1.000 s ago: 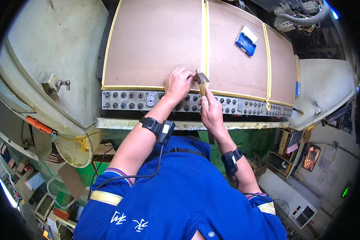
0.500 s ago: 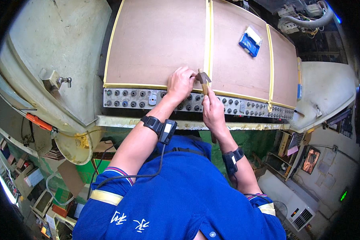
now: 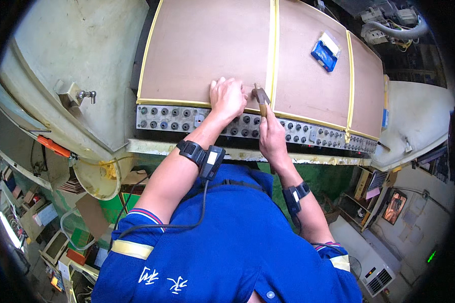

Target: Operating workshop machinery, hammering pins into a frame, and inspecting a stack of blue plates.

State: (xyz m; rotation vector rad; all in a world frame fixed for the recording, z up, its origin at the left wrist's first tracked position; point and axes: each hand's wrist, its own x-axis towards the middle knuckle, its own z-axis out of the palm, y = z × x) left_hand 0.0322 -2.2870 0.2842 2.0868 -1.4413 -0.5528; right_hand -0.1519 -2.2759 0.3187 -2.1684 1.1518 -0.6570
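Note:
My left hand (image 3: 228, 98) rests at the front edge of a large brown board (image 3: 207, 50) bordered with yellow tape. Its fingers are curled and the fingertips bunch together; whatever they pinch, if anything, is too small to make out. In my right hand (image 3: 273, 139) is a hammer, gripped by its wooden handle. The hammer head (image 3: 260, 95) is just right of my left fingertips, over the board, beside a yellow tape strip (image 3: 273, 55). Below both hands runs a metal strip (image 3: 174, 119) with rows of dark round studs, partly covered by my left wrist.
A blue open case (image 3: 324, 55) lies on the board's right section. At the left, a pale machine panel carries a small tap-like fitting (image 3: 86, 96); an orange handle (image 3: 51, 146) is below it. A pale ledge (image 3: 318, 160) runs along the front. Grey hose (image 3: 399, 31) hangs at the back right.
The whole view has shifted slightly. Against the board, my left hand and the hammer have moved a little left, and a slightly wider gap shows between fingertips and hammer head.

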